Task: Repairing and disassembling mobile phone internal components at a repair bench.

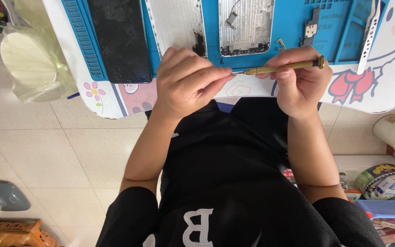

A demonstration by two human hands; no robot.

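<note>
The right hand [298, 84] gripped a brass-coloured screwdriver [282, 67] held level above the bench [389, 87] edge. The left hand [186, 82] pinched its thin tip with closed fingers. Behind them, a dark phone screen [120, 39] and a metal phone shell [246, 25] lay on the blue mat [83, 36].

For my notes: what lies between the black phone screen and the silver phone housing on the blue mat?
Head view: one long silver metal plate lies between black phone screen and silver phone housing.

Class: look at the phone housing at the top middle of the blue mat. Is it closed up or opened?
Opened. The silver phone housing lies with its bare metal inside facing up, no screen covering it; the black screen panel lies separately.
</note>
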